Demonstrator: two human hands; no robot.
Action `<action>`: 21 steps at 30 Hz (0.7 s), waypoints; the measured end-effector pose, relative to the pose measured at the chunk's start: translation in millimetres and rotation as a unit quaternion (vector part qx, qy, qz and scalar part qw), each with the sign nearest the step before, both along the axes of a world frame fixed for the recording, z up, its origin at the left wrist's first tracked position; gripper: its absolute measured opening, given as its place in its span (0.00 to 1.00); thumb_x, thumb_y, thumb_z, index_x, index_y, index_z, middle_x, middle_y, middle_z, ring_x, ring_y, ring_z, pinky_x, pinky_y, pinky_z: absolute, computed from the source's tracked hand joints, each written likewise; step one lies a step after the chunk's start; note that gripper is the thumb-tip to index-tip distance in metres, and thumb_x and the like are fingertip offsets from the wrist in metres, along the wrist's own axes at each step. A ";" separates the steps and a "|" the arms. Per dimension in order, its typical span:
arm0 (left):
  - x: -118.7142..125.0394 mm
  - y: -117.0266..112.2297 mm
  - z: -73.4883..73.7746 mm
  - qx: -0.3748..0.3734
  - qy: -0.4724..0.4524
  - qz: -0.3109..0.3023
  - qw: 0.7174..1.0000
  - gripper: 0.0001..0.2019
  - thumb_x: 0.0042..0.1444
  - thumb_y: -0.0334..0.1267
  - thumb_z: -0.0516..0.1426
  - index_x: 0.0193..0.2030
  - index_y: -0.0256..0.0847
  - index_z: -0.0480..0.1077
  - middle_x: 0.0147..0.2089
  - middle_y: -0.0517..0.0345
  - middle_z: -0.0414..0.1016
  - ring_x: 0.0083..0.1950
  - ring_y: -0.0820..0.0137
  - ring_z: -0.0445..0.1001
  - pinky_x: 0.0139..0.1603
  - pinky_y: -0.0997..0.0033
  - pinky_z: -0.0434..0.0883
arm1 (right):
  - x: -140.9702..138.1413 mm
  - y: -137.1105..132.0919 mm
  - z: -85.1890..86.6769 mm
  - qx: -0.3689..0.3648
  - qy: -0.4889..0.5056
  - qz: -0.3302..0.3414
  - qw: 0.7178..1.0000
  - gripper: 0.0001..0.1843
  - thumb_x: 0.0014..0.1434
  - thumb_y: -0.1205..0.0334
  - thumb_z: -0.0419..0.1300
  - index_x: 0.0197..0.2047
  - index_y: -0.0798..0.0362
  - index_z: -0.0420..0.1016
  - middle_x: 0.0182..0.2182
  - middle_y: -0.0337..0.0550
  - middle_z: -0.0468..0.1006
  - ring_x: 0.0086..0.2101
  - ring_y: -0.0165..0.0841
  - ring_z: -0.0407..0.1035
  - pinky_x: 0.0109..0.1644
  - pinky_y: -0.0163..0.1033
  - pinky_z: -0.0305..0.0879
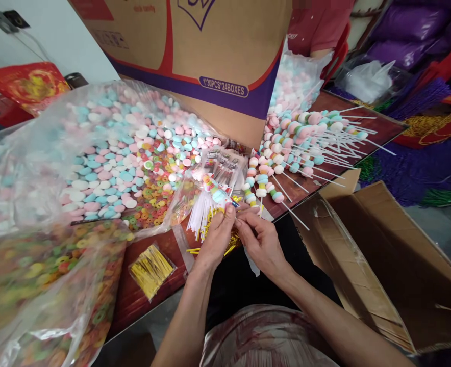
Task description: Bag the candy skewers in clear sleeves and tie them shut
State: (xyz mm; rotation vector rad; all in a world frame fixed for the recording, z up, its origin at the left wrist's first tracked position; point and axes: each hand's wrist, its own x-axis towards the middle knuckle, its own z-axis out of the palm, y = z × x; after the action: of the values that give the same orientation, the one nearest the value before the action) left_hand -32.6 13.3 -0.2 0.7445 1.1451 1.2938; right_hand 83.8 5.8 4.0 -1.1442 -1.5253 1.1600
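A candy skewer (217, 192) in a clear wrapper points up and left from between my hands. My left hand (218, 232) is closed around its lower end, thumb on top. Close beside it, my right hand (261, 242) pinches at the gathered wrapper end; whatever lies between those fingertips is too small to make out. Just beyond the hands are a bundle of white sticks (198, 216), loose gold twist ties (231, 244) and a stack of printed clear wrappers (227, 171). Finished-looking candy skewers (305, 132) lie piled to the right, sticks pointing right.
A large bag of pastel candies (99, 178) and a bag of ring gummies (49, 285) cover the left. A pack of gold ties (152, 270) lies near the table edge. A tall carton (225, 56) stands behind; an open cardboard box (397, 265) is right. A person (317, 25) sits opposite.
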 end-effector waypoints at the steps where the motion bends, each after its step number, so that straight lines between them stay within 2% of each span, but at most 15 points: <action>1: -3.3 -1.7 -0.5 -0.010 0.012 -0.016 1.000 0.18 0.54 0.52 0.63 0.41 0.39 0.78 0.41 0.48 0.82 0.55 0.53 0.75 0.58 0.55 0.69 | 0.3 0.6 1.0 0.013 -0.006 0.001 1.000 0.14 0.65 0.58 0.53 0.28 0.53 0.69 0.23 0.36 0.64 0.26 0.28 0.56 0.30 0.33 0.56; 6: -14.9 -8.7 7.0 -0.056 -0.031 -0.094 0.994 0.19 0.52 0.52 0.64 0.43 0.39 0.78 0.45 0.47 0.81 0.57 0.55 0.74 0.57 0.58 0.70 | 1.6 -0.4 3.0 0.040 -0.017 0.022 0.999 0.14 0.66 0.60 0.53 0.29 0.53 0.70 0.23 0.36 0.66 0.26 0.28 0.57 0.32 0.33 0.58; 8: -14.5 -9.5 12.1 -0.045 -0.068 -0.078 0.994 0.21 0.53 0.53 0.64 0.46 0.39 0.78 0.46 0.45 0.81 0.56 0.56 0.75 0.57 0.58 0.70 | 1.6 -2.7 1.4 0.042 -0.026 0.025 0.998 0.13 0.66 0.60 0.53 0.30 0.53 0.70 0.24 0.36 0.67 0.26 0.28 0.58 0.32 0.33 0.57; 11: -9.8 -7.7 17.4 -0.017 -0.099 0.001 0.995 0.23 0.52 0.56 0.63 0.44 0.37 0.77 0.44 0.44 0.81 0.52 0.56 0.77 0.55 0.57 0.71 | 1.1 -7.2 -3.9 0.038 -0.050 0.023 0.998 0.13 0.67 0.60 0.53 0.32 0.53 0.71 0.22 0.35 0.65 0.24 0.27 0.58 0.29 0.32 0.56; 14: -3.2 -5.3 17.5 -0.019 -0.108 0.054 0.993 0.20 0.51 0.52 0.65 0.40 0.36 0.76 0.39 0.47 0.81 0.48 0.58 0.80 0.53 0.58 0.72 | -0.3 -11.1 -9.8 0.034 -0.065 0.013 0.997 0.13 0.67 0.60 0.53 0.30 0.52 0.70 0.20 0.33 0.63 0.22 0.26 0.56 0.28 0.32 0.54; 17: 2.8 -5.9 13.9 -0.026 -0.119 0.061 0.991 0.15 0.50 0.46 0.67 0.38 0.35 0.77 0.37 0.48 0.81 0.46 0.59 0.80 0.52 0.59 0.72 | -2.2 -12.3 -12.4 0.032 -0.058 0.014 0.998 0.13 0.66 0.60 0.54 0.29 0.52 0.70 0.20 0.34 0.64 0.22 0.26 0.57 0.28 0.32 0.54; 21: 7.0 -9.7 9.4 -0.010 -0.102 0.026 0.994 0.14 0.54 0.46 0.64 0.37 0.35 0.79 0.38 0.47 0.82 0.49 0.60 0.78 0.54 0.62 0.71 | -4.9 -10.5 -11.2 -0.012 -0.015 0.021 1.000 0.15 0.66 0.60 0.54 0.27 0.52 0.69 0.20 0.34 0.63 0.23 0.27 0.55 0.27 0.32 0.53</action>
State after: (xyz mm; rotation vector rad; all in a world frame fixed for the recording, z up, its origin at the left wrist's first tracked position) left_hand -25.6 3.6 9.1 0.5565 1.0153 1.3661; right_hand 78.9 -4.7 -7.2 -1.1546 -1.5683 1.1985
